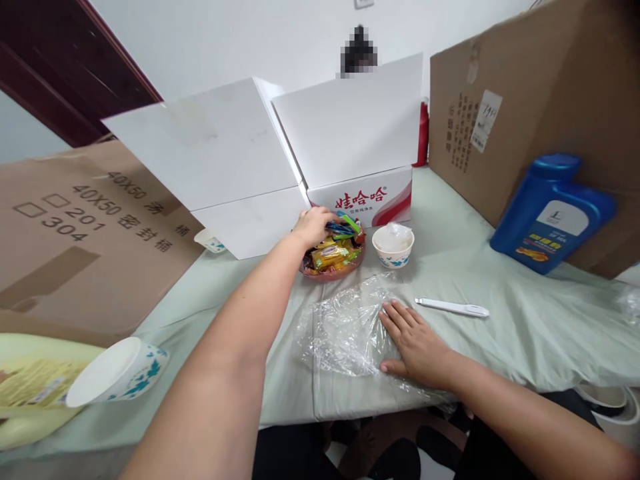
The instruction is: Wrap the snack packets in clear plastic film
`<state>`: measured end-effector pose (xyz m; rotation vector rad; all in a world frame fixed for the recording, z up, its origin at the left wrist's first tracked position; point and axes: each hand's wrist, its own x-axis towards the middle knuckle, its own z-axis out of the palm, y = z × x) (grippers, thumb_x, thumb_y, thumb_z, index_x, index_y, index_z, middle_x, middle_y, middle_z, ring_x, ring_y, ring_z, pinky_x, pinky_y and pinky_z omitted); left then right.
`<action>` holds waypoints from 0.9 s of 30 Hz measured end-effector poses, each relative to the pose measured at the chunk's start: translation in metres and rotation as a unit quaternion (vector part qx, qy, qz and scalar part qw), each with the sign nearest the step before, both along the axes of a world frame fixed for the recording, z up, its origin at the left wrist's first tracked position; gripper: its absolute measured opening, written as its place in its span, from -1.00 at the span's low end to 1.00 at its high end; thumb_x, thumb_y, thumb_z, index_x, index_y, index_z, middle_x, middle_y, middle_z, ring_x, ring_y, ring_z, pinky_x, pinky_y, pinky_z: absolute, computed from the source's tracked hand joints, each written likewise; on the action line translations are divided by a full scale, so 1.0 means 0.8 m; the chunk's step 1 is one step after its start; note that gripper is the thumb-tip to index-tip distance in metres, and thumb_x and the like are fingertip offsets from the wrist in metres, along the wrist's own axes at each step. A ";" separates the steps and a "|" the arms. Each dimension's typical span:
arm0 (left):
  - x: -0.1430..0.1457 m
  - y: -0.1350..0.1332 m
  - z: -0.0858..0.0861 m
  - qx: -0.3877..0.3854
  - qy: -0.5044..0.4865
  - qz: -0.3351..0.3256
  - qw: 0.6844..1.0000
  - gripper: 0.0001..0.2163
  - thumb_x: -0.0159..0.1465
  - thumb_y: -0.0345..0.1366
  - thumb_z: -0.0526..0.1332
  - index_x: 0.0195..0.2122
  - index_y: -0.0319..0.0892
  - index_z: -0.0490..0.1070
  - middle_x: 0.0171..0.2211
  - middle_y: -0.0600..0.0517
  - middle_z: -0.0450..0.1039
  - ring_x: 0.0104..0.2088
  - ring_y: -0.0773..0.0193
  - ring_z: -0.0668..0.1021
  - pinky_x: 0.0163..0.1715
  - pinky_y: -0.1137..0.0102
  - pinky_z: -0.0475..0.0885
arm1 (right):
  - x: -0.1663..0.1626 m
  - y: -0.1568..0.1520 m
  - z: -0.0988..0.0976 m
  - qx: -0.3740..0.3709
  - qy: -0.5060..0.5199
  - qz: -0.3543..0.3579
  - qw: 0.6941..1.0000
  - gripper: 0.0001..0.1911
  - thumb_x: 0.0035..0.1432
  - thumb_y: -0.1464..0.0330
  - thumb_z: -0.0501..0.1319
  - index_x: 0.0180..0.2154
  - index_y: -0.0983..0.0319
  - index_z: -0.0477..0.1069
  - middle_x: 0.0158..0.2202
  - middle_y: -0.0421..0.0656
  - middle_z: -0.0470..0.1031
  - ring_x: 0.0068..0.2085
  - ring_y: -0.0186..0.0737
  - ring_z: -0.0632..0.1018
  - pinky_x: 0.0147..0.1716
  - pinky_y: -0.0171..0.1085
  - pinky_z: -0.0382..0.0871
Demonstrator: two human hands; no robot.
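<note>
My left hand (316,225) reaches over a reddish-brown bowl (336,274) filled with shiny wrapped snacks (333,255). Its fingers curl at some dark blue and green wrappers (344,229) on top of the pile, and part of the grip is hidden. Spread flat, my right hand (417,347) presses on a crumpled clear plastic bag (340,330) near the table's front edge. Just beyond that hand lies a white slim cutter (453,307). Beside the snack bowl stands a white paper bowl (393,257) with blue leaf print and clear plastic in it.
A white open-flapped carton (360,200) stands behind the bowls. Large brown cartons (100,220) flank both sides. A blue bottle (550,217) is at right. At left, a paper bowl (145,370) tilts against a yellow container (35,380). Green cloth (540,333) covers the table.
</note>
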<state>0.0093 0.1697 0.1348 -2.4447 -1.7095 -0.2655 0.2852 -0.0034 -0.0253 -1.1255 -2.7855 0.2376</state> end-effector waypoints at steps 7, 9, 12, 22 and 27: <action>0.015 -0.095 -0.028 0.152 -0.145 -0.018 0.977 -0.66 0.17 -0.48 0.10 -0.02 -0.24 0.40 0.04 -0.15 0.37 0.13 0.06 0.36 0.19 0.16 0.23 | -0.003 -0.003 0.004 0.017 -0.009 -0.001 1.000 0.01 0.12 -0.21 0.05 0.32 0.41 0.08 0.36 0.18 -0.03 0.37 0.22 0.00 0.27 0.07 0.01; 0.035 -0.156 -0.050 0.047 -0.128 -0.138 0.981 -0.73 0.26 -0.36 0.11 -0.01 -0.21 0.39 0.01 -0.12 0.43 0.10 0.10 0.41 0.17 0.18 0.25 | -0.005 -0.003 0.001 0.028 -0.008 -0.015 0.999 0.01 0.12 -0.21 0.04 0.31 0.43 0.09 0.36 0.19 -0.01 0.36 0.23 0.01 0.27 0.07 0.02; 0.052 -0.244 -0.089 -0.170 -0.023 -0.265 0.949 -0.61 0.22 -0.13 0.25 0.05 -0.10 0.36 0.14 -0.10 0.37 0.24 -0.03 0.28 0.19 0.09 0.20 | -0.003 -0.003 -0.003 0.043 -0.007 -0.036 0.998 0.01 0.13 -0.21 0.03 0.29 0.47 0.11 0.35 0.21 0.02 0.36 0.23 0.01 0.27 0.07 0.00; -0.008 -0.358 -0.123 -0.204 -0.034 -0.090 0.974 -0.79 0.25 -0.49 0.10 -0.11 -0.17 0.35 -0.38 0.04 0.43 -0.31 0.20 0.48 -0.14 0.22 0.36 | 0.004 -0.004 0.006 0.022 -0.022 -0.041 0.999 -0.03 0.16 -0.17 0.04 0.29 0.48 0.11 0.35 0.22 0.02 0.37 0.21 0.01 0.30 0.05 -0.03; -0.003 -0.372 -0.121 -0.176 -0.073 -0.102 0.976 -0.83 0.24 -0.49 0.07 -0.26 -0.14 0.40 -0.29 -0.02 0.43 -0.19 0.15 0.49 -0.13 0.21 0.40 | 0.010 0.003 0.021 0.003 0.026 -0.013 1.000 -0.13 0.17 -0.11 0.10 0.24 0.43 0.21 0.33 0.21 0.09 0.36 0.22 0.05 0.28 0.08 0.02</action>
